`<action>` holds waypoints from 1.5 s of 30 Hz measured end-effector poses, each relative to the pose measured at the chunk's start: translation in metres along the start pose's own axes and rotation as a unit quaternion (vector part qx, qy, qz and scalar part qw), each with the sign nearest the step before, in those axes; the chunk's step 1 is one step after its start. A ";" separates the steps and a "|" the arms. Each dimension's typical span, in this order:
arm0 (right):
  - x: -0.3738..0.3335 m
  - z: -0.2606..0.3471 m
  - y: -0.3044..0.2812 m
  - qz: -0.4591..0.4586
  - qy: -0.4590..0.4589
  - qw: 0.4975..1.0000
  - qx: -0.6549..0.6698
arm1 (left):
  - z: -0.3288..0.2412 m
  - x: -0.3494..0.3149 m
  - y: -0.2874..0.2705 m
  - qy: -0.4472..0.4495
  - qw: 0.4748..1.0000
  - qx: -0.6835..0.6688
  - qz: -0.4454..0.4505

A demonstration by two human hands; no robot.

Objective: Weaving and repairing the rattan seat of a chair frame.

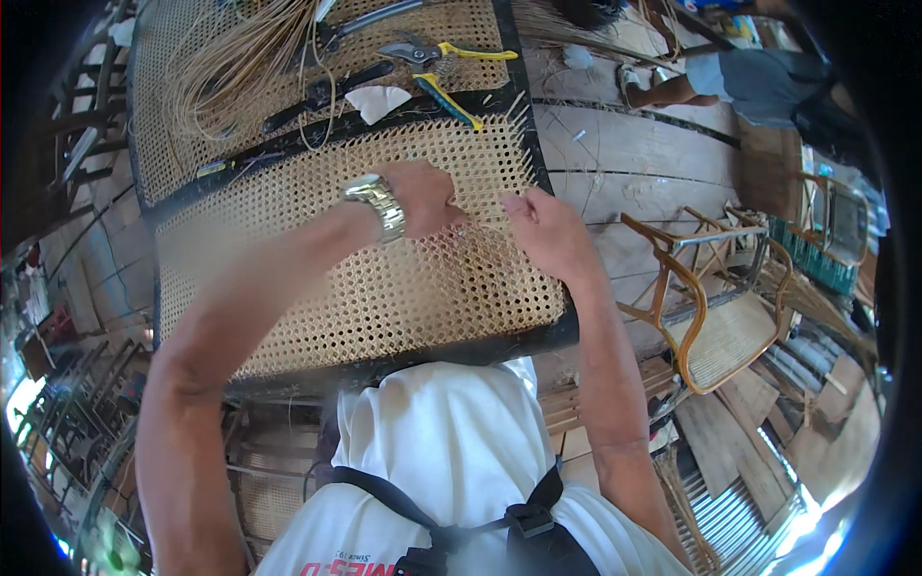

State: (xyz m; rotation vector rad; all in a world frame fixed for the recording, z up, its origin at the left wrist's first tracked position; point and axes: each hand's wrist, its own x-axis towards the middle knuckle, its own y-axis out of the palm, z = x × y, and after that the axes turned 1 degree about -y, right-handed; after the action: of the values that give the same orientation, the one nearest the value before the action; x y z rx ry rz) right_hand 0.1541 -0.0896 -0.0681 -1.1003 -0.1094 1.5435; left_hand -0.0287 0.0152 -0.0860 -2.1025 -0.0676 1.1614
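Note:
A woven cane panel [384, 298] in a black frame spreads out in front of me, with open holes through its weave. My left hand [423, 197], with a metal watch [379, 204] on its wrist, rests low over the middle of the weave. Its fingers are curled under; what they grip, if anything, is hidden. Near the panel's right edge, my right hand [552, 230] is closed in a pinch, thumb against the curled fingers. Anything in that pinch is too thin to make out. The two hands are a short gap apart.
Beyond my hands lie pruning shears [432, 72] with yellow-and-green handles, a white scrap [377, 102], a dark-handled tool [327, 93] and a bundle of loose cane strands [240, 58]. A wooden chair frame [706, 298] stands at the right. Another person [759, 86] is at the upper right.

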 end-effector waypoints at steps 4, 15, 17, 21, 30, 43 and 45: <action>-0.007 0.014 0.022 0.023 -0.031 0.994 -0.102 | 0.087 -0.010 0.005 0.072 0.930 0.244 -0.266; -0.004 0.003 0.039 -0.055 -0.033 0.991 -0.114 | -0.002 -0.006 0.048 0.056 0.955 0.009 -0.292; -0.007 -0.005 0.044 -0.094 -0.068 0.993 0.000 | -0.006 -0.008 0.042 0.060 0.966 -0.008 -0.252; -0.010 -0.005 0.048 -0.108 -0.082 0.989 0.054 | 0.013 -0.017 0.014 0.024 0.982 -0.008 -0.189; 0.033 0.012 0.058 -0.063 -0.231 0.953 0.188 | 0.094 -0.059 -0.039 0.009 0.927 0.027 -0.373; -0.002 -0.033 -0.013 0.029 -0.016 0.994 0.106 | 0.019 -0.006 0.004 -0.008 0.997 -0.066 -0.036; -0.002 -0.033 -0.006 0.025 -0.011 0.996 0.086 | 0.015 -0.008 0.013 0.024 0.995 -0.068 -0.068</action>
State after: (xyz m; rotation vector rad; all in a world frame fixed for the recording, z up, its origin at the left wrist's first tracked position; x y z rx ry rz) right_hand 0.1809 -0.1050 -0.0818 -0.9572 0.0359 1.5787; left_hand -0.0479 0.0110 -0.0935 -2.2074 -0.2699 1.0505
